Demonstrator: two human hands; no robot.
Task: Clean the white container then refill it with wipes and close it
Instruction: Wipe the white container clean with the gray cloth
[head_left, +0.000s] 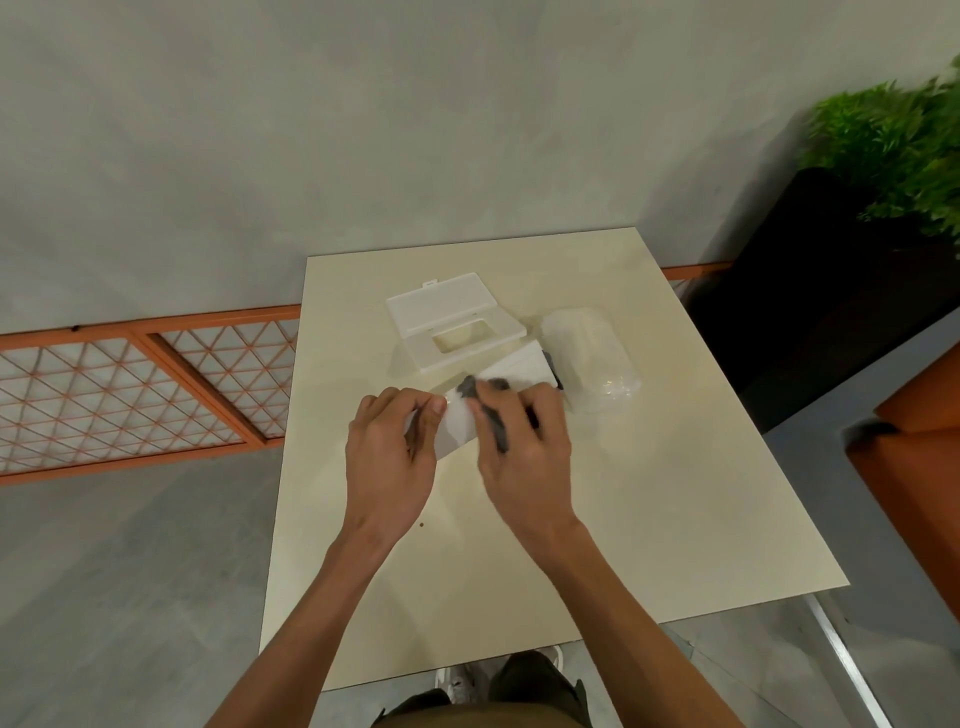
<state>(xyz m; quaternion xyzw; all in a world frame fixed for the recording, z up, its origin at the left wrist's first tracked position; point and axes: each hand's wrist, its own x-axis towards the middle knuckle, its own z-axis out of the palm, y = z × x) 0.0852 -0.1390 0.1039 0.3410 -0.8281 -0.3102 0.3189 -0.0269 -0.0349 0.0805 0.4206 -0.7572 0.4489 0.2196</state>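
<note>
The white container (511, 371) lies tilted on the cream table (649, 493), its near end held up by my left hand (392, 452), which grips it with curled fingers. My right hand (522, 441) holds a dark grey cloth (488, 405) pressed against the container's side. The container's white lid (452, 325), with a rectangular opening and its flap raised, lies flat just behind. A clear plastic pack of wipes (592, 358) lies to the right of the container.
An orange lattice fence panel (130, 384) runs along the left. A dark planter with a green plant (893, 140) stands at the back right. An orange seat (914, 457) is close to the table's right edge. My shoes show below the near edge.
</note>
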